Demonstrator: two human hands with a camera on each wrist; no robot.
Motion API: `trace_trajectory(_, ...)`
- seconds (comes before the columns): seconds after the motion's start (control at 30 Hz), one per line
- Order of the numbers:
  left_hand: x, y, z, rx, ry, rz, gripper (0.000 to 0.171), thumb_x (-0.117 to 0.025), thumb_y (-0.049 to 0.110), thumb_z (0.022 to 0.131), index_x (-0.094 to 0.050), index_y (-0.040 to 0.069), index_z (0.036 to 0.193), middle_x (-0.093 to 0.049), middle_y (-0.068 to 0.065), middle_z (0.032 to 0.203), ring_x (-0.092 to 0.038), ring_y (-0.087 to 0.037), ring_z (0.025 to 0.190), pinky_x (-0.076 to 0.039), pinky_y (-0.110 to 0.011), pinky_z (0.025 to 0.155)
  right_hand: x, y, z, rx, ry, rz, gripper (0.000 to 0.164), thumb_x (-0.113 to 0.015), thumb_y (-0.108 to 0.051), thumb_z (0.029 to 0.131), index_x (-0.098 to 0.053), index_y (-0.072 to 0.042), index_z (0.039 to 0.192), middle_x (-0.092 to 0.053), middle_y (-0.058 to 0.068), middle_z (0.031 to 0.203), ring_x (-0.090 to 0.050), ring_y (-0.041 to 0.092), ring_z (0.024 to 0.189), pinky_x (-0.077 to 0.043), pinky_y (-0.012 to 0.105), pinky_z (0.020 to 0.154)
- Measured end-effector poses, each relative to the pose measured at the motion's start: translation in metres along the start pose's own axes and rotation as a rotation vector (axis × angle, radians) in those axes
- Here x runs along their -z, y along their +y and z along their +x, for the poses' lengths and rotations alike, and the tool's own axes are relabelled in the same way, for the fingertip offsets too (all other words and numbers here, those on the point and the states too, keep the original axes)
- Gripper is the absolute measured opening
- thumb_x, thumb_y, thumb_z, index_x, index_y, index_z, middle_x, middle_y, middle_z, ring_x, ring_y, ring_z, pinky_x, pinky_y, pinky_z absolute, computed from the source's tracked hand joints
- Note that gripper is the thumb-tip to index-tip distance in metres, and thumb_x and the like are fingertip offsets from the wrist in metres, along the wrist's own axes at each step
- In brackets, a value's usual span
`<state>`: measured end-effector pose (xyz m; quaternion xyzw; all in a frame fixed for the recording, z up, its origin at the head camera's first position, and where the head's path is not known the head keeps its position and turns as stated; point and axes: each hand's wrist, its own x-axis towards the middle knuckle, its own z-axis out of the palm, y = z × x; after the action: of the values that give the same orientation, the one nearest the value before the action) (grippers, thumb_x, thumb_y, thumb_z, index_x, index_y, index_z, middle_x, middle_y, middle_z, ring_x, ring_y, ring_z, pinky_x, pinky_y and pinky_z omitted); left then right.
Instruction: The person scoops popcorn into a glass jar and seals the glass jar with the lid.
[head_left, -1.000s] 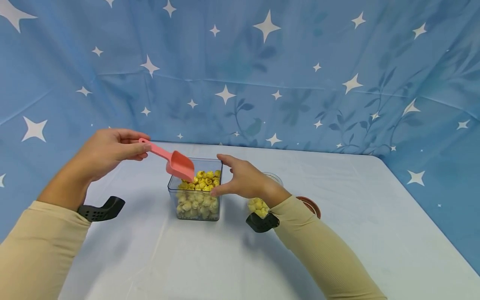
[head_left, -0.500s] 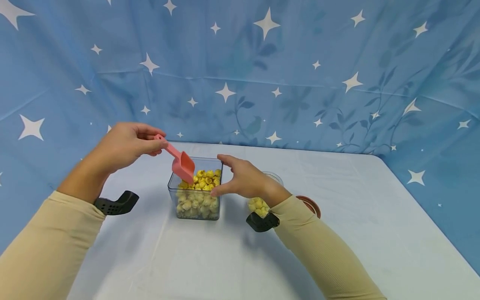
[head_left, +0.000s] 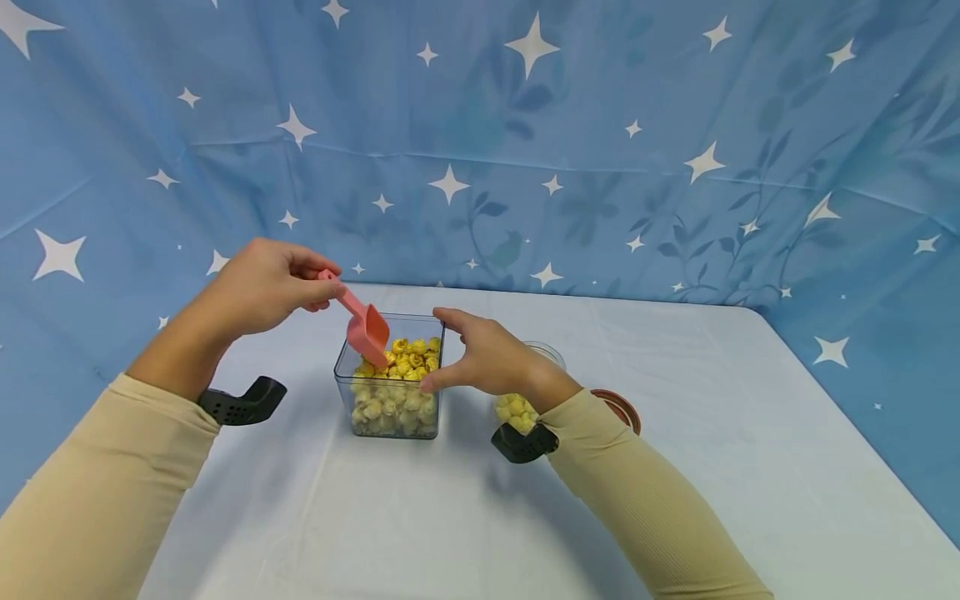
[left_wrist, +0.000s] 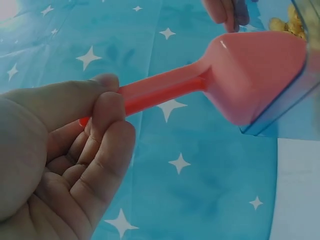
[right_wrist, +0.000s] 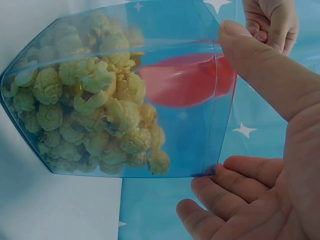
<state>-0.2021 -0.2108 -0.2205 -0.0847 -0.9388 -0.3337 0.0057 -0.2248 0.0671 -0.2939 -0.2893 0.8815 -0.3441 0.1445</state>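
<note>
A person in beige sleeves (head_left: 660, 500) works over a white-covered table (head_left: 712, 400), the left hand (head_left: 258, 287) pinching the handle end of a pink scoop (head_left: 366, 333) between thumb and fingers. The scoop tilts down to the right, its head inside the open top of a clear, square-sided container (head_left: 390, 381) and its lip at the yellow popcorn (head_left: 411, 360) within; whether the lip presses into the pieces I cannot tell. The right hand (head_left: 495, 358) spans the container's right side, gripping it at the rim, with the thumb at the near corner and the fingers toward the far one. The container stands upright on the cloth, popcorn filling its lower part and showing through the walls. Just beyond the right wrist, partly hidden by the arm, sit a round clear vessel (head_left: 546, 353) and some paler yellow pieces (head_left: 514, 412); whether those lie inside it, I cannot make out. A reddish-brown round object (head_left: 621, 410) peeks from behind the right sleeve. A black band (head_left: 243, 404) circles the left wrist, and a blue curtain (head_left: 465, 100) scattered with white stars hangs behind the table.
</note>
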Motion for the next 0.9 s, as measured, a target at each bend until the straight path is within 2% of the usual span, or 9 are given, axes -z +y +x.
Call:
trace_trajectory(0.17, 0.001, 0.002, 0.004, -0.01, -0.037, 0.014, 0.043, -0.068, 0.03, 0.096, -0.067, 0.0, 0.126, -0.073, -0.004, 0.091, -0.068, -0.019, 0.083, -0.047, -0.037, 0.071, 0.001, 0.0, 0.002, -0.002, -0.001, 0.004, 0.102, -0.085, -0.039, 0.08, -0.028, -0.008, 0.158, -0.032, 0.009, 0.16, -0.038, 0.035, 0.141, -0.038, 0.045, 0.112)
trace_trajectory(0.4, -0.006, 0.001, 0.014, -0.005, -0.071, 0.039, 0.04, -0.068, 0.028, 0.097, -0.068, 0.0, 0.125, -0.073, -0.004, 0.09, -0.067, -0.018, 0.082, -0.05, -0.036, 0.069, 0.002, -0.002, 0.005, -0.016, 0.003, 0.0, 0.102, -0.086, -0.039, 0.08, -0.028, -0.009, 0.158, -0.033, 0.008, 0.16, -0.04, 0.033, 0.14, -0.039, 0.044, 0.111)
trace_trajectory(0.77, -0.005, -0.023, 0.024, 0.02, -0.168, -0.022, 0.035, -0.066, 0.024, 0.099, -0.067, -0.003, 0.121, -0.073, -0.005, 0.089, -0.069, -0.02, 0.084, -0.055, -0.045, 0.083, 0.004, -0.003, 0.008, -0.032, -0.001, 0.012, 0.101, -0.085, -0.038, 0.081, -0.028, -0.009, 0.158, -0.032, 0.008, 0.16, -0.04, 0.033, 0.14, -0.04, 0.044, 0.111)
trace_trajectory(0.9, -0.01, -0.034, 0.026, 0.043, -0.22, -0.03, 0.031, -0.065, 0.021, 0.1, -0.068, -0.004, 0.119, -0.072, -0.004, 0.086, -0.068, -0.019, 0.082, -0.057, -0.041, 0.081, 0.005, -0.003, 0.009, -0.037, -0.002, 0.029, 0.101, -0.086, -0.038, 0.081, -0.028, -0.009, 0.158, -0.032, 0.008, 0.16, -0.039, 0.033, 0.14, -0.039, 0.044, 0.111)
